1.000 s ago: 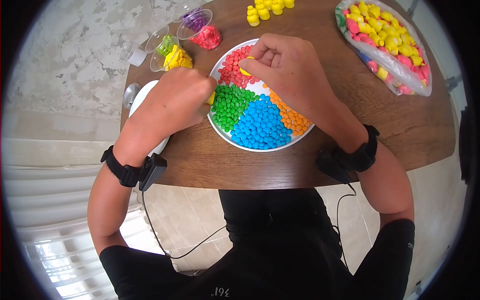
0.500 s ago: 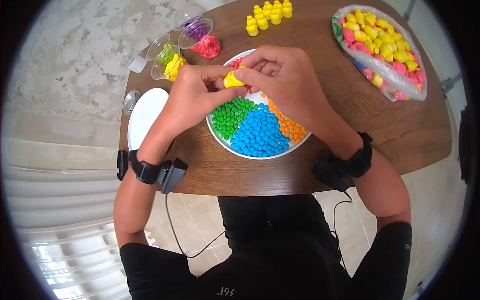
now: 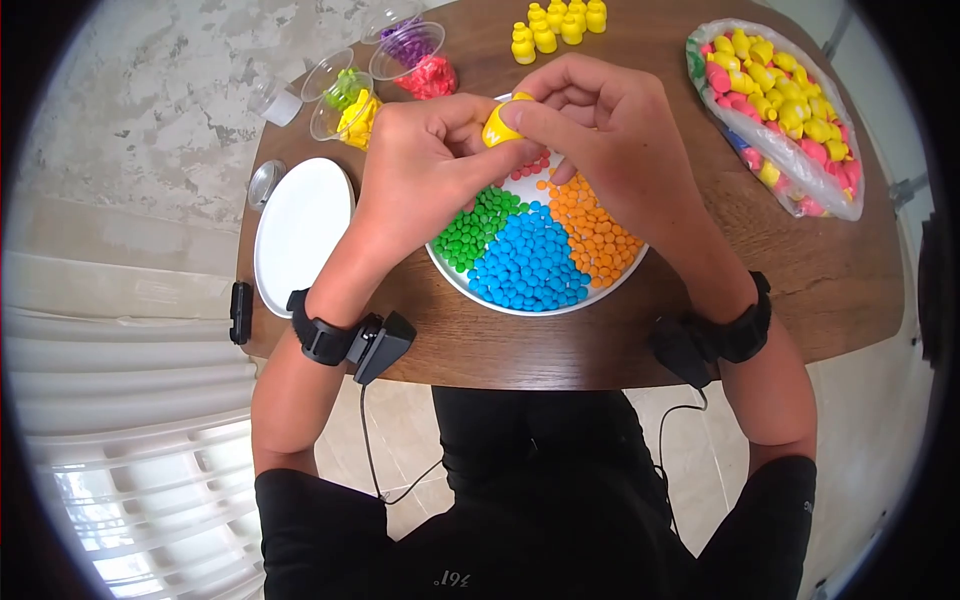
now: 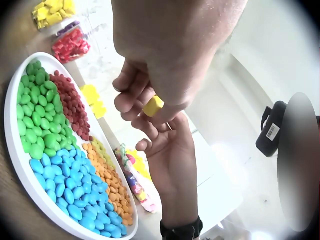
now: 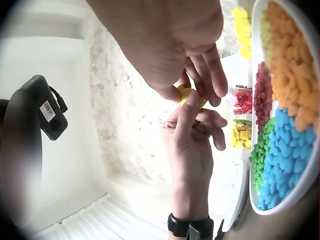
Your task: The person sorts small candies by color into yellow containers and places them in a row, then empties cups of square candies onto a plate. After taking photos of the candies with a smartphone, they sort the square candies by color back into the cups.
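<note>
Above the far part of the plate, my left hand holds a small yellow bottle with a white letter on its side. My right hand meets it from the other side, thumb and fingers pinching the yellow cap at its top. Both wrist views show the yellow bottle mostly covered by fingers. Below lies a round white plate of button-shaped candies, sorted by colour: green candies, blue candies, orange candies, red candies and yellow candies.
Several yellow bottles stand at the far edge. A plastic bag of yellow and pink pieces lies at the right. Clear cups hold purple pieces, red pieces and yellow pieces. An oval white lid rests at the left.
My hands, apart at first with a yellow piece in each, have come together over the plate. The left hand moved right, and the two yellow pieces now meet.
</note>
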`<action>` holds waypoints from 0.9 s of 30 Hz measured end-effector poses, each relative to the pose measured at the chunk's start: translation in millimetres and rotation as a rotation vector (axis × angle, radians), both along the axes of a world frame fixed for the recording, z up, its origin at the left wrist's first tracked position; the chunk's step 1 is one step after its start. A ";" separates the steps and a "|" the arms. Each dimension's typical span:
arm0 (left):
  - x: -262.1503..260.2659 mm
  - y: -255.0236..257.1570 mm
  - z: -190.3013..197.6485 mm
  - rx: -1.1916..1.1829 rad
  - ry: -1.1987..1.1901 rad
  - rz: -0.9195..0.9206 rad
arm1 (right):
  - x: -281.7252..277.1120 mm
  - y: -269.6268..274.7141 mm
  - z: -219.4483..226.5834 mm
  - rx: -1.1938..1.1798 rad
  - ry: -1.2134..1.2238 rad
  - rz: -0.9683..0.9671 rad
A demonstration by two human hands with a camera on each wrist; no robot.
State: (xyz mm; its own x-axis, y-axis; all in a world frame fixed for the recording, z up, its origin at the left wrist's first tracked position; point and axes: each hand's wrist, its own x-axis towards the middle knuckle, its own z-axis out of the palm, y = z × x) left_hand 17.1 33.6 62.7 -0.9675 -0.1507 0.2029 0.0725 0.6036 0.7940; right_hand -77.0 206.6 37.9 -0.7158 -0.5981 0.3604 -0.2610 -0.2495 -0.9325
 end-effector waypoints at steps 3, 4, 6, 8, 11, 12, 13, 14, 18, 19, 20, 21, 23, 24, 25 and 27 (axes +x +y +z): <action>-1.5 4.9 -0.6 -0.071 0.067 0.003 | -2.4 -0.7 -2.9 -0.002 0.000 -0.005; -2.1 6.4 0.4 -0.088 0.078 0.001 | -3.5 -1.0 -4.3 -0.007 0.017 -0.018; 1.3 4.8 -5.4 -0.048 0.068 0.015 | -0.2 -2.0 -5.9 -0.002 0.017 -0.017; 5.6 2.5 -9.4 -0.005 0.050 0.027 | 3.1 -4.4 -10.1 0.005 0.009 -0.018; 16.0 -1.6 -9.3 0.030 0.019 0.015 | 3.8 -7.0 -14.8 -0.005 0.005 -0.021; 20.7 -3.8 -7.8 -0.028 0.012 0.028 | 1.0 -5.3 -13.3 0.011 0.008 -0.059; 24.7 -6.9 -6.0 -0.087 0.006 0.040 | -2.6 -3.4 -11.2 0.026 0.014 -0.098; 28.3 -13.3 -8.6 -0.090 0.006 0.037 | -6.7 -1.0 -7.8 0.023 0.013 -0.100; 38.4 -31.5 -16.5 -0.047 -0.190 0.039 | -23.8 14.4 9.3 -0.035 -0.040 -0.219; 36.8 -32.5 -22.8 -0.104 -0.190 0.018 | -23.6 20.4 20.3 -0.012 -0.098 -0.242; 35.2 -33.9 -25.4 -0.160 -0.189 -0.004 | -23.6 23.3 27.0 0.013 -0.155 -0.265; 33.9 -34.4 -25.0 -0.240 -0.206 -0.020 | -25.1 23.4 26.8 0.013 -0.150 -0.264; 31.7 -33.1 -25.1 -0.225 -0.214 -0.026 | -29.8 23.7 24.1 -0.015 -0.159 -0.304; 31.1 -32.4 -25.1 -0.210 -0.227 -0.030 | -30.8 24.8 24.3 -0.013 -0.159 -0.306; 30.7 -32.2 -23.6 -0.208 -0.227 -0.030 | -31.7 25.7 25.1 -0.016 -0.148 -0.328; 31.1 -32.7 -19.4 -0.177 -0.316 -0.032 | -34.7 26.3 26.0 -0.017 -0.139 -0.349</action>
State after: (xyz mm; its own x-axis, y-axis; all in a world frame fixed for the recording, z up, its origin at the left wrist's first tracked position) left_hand 48.1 0.9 43.3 -0.9903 -0.1085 -0.0868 -0.1387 0.7353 0.6633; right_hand -111.7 232.9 64.0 -0.9185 -0.3039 0.2528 -0.2040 -0.1836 -0.9616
